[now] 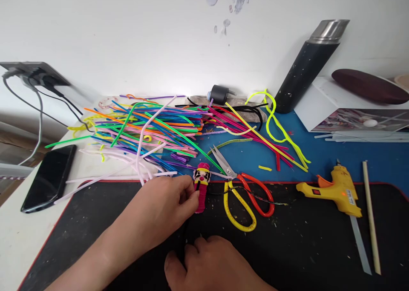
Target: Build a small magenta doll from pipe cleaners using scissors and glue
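My left hand (162, 208) is closed in a pinch, its fingertips at the left side of a small pink pipe-cleaner figure (200, 203) with a yellow, white and black face. A short black pipe cleaner (198, 185) shows at those fingertips, in front of the figure. Lower down, my right hand (214, 263) is closed over the black mat, fingers curled under; what they hold, if anything, is hidden. Just right of the figure lie scissors (229, 171) with one red and one yellow handle, blades apart. A thin dark strand (255, 194) passes by their handles.
Many coloured pipe cleaners (153, 125) are heaped behind my hands. At right lie a yellow glue gun (343, 191) and a thin stick (370, 223). A phone (47, 178) is at left. A dark flask (306, 69) and white box (322, 99) stand by the wall.
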{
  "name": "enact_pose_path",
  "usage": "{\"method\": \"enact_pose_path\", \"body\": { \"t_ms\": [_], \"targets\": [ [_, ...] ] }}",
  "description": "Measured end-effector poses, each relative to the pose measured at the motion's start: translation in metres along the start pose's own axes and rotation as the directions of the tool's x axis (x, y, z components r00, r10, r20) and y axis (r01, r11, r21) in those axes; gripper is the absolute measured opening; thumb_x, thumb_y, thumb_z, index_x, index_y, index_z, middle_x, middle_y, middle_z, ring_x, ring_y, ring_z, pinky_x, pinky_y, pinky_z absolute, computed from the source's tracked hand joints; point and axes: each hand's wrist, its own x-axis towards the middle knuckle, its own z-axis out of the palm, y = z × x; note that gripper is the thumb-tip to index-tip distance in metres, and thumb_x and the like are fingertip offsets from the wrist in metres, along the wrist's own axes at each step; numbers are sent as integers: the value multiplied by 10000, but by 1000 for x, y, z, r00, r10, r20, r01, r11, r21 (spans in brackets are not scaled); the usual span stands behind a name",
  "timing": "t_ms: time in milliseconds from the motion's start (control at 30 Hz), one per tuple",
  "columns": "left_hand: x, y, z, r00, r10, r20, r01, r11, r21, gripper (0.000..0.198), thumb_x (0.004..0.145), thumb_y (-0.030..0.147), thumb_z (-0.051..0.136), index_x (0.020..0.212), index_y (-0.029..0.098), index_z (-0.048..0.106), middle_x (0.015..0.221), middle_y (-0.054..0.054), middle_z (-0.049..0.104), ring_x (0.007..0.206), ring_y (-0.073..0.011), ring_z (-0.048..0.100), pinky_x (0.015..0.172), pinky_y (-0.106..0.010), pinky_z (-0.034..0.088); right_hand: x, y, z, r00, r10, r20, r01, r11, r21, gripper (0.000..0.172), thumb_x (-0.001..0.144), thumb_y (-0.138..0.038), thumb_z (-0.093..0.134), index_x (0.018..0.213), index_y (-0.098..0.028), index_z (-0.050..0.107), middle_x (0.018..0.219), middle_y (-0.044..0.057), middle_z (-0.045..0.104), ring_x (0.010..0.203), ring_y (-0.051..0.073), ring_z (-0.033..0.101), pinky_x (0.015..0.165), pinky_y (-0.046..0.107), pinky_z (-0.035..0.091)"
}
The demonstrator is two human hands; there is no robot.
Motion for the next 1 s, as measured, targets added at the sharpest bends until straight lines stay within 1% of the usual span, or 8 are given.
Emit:
{"method": "enact_pose_path", "body": {
  "t_ms": [333, 500, 600, 667, 733, 833, 900, 1000],
  "targets": [
    [0, -3, -1, 1000, 15, -20, -16, 999, -52, 259, 940, 354, 530, 731, 240, 630, 640, 14, 675, 544, -161, 508, 549, -296, 292, 0, 0, -1, 998, 16, -54, -17, 1000, -22, 152, 951, -290, 781, 961, -203, 657, 628, 27, 758, 429, 221, 656, 352, 342, 290],
    [-3, -6, -5, 995, 48, -82, -66, 971, -231, 287, 952, 414, 559, 734, 233, 605, 592, 47, 587, 540, -139, 452, 520, -269, 308, 1, -2, -3, 998, -56, -11, 57, 995, 77, 245, 946, -373, 790, 844, -219, 630, 582, 4, 736, 374, 199, 630, 336, 330, 220],
    [-6, -7, -9, 983, 93, -160, -143, 931, -336, 316, 993, 442, 570, 773, 223, 626, 639, 50, 592, 598, -133, 480, 549, -245, 363, 1, 4, -14, 993, -46, -105, 68, 975, 211, 303, 1020, -437, 698, 811, -228, 632, 602, -13, 752, 403, 184, 660, 357, 320, 247],
    [-8, -7, -13, 963, 141, -228, -216, 911, -350, 319, 1020, 432, 572, 798, 215, 651, 675, 45, 616, 627, -132, 504, 575, -236, 390, 1, 12, -29, 977, 61, -203, 10, 943, 334, 259, 1052, -390, 648, 857, -223, 674, 653, -21, 781, 501, 176, 727, 414, 295, 337],
    [-10, -7, -15, 939, 196, -283, -291, 891, -348, 313, 1040, 409, 566, 819, 212, 668, 702, 42, 637, 644, -131, 527, 600, -231, 413, 1, 23, -47, 953, 250, -173, -119, 832, 542, 170, 1059, -289, 616, 961, -217, 736, 766, -23, 820, 639, 152, 779, 559, 247, 461],
    [-12, -9, -18, 910, 268, -316, -373, 862, -344, 299, 1070, 385, 553, 852, 215, 667, 742, 42, 651, 674, -130, 556, 638, -222, 436, 3, 37, -71, 860, 508, -54, -327, 629, 706, 200, 1054, -271, 611, 947, -223, 773, 767, -23, 787, 652, 127, 726, 623, 222, 474],
    [-13, -11, -18, 902, 307, -303, -403, 850, -339, 289, 1092, 382, 537, 890, 221, 665, 777, 41, 662, 702, -132, 574, 660, -217, 442, 5, 45, -79, 801, 598, -20, -380, 533, 756, 208, 1045, -312, 622, 964, -216, 788, 738, -14, 750, 635, 132, 673, 611, 231, 467],
    [-14, -12, -20, 900, 349, -260, -423, 843, -332, 305, 1115, 396, 499, 913, 225, 652, 781, 40, 654, 690, -134, 565, 652, -218, 433, 8, 55, -83, 723, 691, 4, -369, 381, 848, 270, 1036, -418, 627, 965, -199, 767, 679, -26, 655, 536, 119, 565, 517, 232, 427]
  ]
}}
